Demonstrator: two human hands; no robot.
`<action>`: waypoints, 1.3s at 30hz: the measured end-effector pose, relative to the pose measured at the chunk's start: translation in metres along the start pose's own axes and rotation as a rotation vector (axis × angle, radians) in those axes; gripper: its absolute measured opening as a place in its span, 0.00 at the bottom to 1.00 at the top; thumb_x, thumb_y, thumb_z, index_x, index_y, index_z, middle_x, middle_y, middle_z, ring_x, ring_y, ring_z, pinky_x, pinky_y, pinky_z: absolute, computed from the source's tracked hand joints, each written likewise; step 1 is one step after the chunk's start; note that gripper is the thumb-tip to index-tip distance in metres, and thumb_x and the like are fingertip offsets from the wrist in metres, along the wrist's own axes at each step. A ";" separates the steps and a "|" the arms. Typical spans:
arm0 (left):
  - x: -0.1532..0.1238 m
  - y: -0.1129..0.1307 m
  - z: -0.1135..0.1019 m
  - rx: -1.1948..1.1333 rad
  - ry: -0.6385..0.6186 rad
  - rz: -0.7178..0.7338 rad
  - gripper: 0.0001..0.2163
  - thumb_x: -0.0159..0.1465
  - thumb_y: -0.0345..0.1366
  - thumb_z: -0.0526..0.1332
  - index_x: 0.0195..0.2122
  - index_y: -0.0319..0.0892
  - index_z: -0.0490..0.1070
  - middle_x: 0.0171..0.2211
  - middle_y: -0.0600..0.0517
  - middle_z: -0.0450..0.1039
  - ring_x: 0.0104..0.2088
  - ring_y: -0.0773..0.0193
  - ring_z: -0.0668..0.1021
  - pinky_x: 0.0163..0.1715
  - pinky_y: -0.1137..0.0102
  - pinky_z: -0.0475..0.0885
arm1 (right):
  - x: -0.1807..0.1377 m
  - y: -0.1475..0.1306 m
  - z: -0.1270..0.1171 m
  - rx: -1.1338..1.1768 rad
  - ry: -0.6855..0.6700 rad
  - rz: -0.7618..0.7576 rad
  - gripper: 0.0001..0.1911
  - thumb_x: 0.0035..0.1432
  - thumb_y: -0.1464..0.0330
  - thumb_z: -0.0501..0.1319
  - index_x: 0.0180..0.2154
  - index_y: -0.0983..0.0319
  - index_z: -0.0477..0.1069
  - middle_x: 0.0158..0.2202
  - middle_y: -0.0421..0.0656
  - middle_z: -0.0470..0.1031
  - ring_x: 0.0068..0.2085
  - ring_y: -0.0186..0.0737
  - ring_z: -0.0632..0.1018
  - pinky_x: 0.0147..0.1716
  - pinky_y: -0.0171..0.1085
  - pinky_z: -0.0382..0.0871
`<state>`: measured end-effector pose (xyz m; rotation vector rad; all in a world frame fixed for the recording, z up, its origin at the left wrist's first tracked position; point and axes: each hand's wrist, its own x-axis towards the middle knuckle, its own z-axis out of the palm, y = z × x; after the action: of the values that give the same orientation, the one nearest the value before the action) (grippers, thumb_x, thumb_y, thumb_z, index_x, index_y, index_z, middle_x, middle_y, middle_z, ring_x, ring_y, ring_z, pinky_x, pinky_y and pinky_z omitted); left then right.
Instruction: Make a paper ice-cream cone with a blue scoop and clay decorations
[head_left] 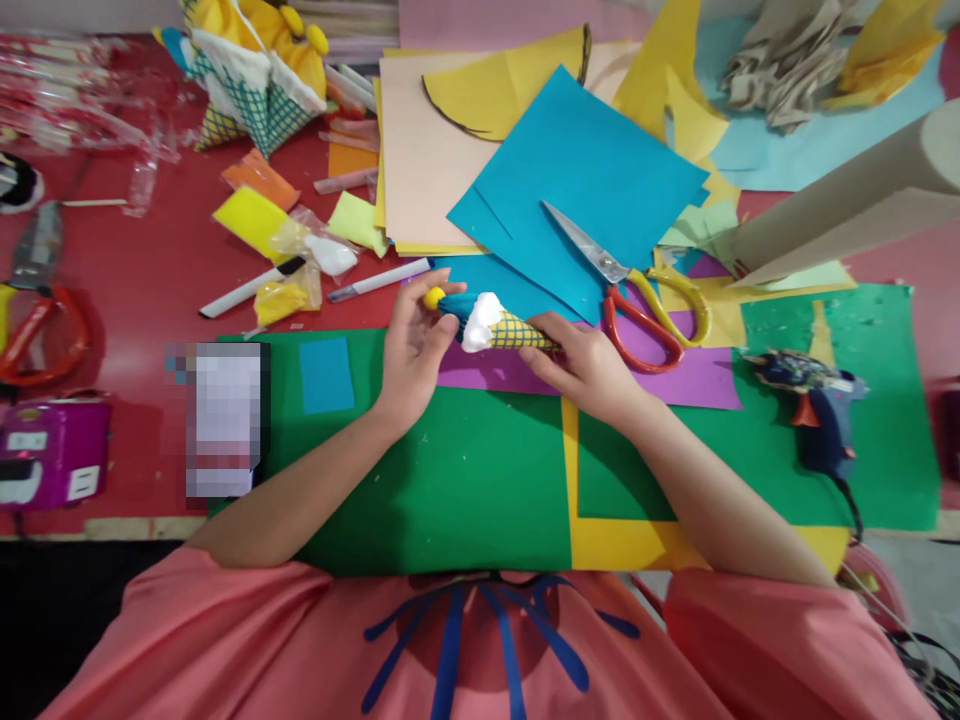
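Observation:
A paper ice cream cone with a blue grid on yellow lies sideways between my two hands. White stuff like clay rings its wide end, with a pleated blue top and a yellow ball at the tip. My left hand grips the blue top, thumb in front and fingers behind. At the pointed end, my right hand pinches the cone between thumb and fingers, hiding its tip. Beneath are purple paper and green paper.
Scissors lie open on blue paper, right of centre. A glue gun rests at the right on green paper. Markers and clay packets lie left. Finished-looking cones stand back left; a cardboard roll is back right.

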<state>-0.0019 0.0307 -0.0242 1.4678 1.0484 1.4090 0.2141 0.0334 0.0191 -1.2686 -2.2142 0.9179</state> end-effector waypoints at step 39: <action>-0.010 0.016 0.007 -0.103 -0.140 0.020 0.19 0.58 0.33 0.69 0.51 0.49 0.70 0.46 0.51 0.76 0.49 0.66 0.79 0.47 0.75 0.77 | 0.004 0.004 -0.003 0.391 -0.181 0.050 0.30 0.59 0.44 0.55 0.39 0.66 0.72 0.29 0.40 0.69 0.29 0.33 0.68 0.28 0.33 0.56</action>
<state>0.0051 0.0162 -0.0120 1.4825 0.8642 1.3327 0.2162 0.0391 0.0186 -1.0944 -2.0022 1.4509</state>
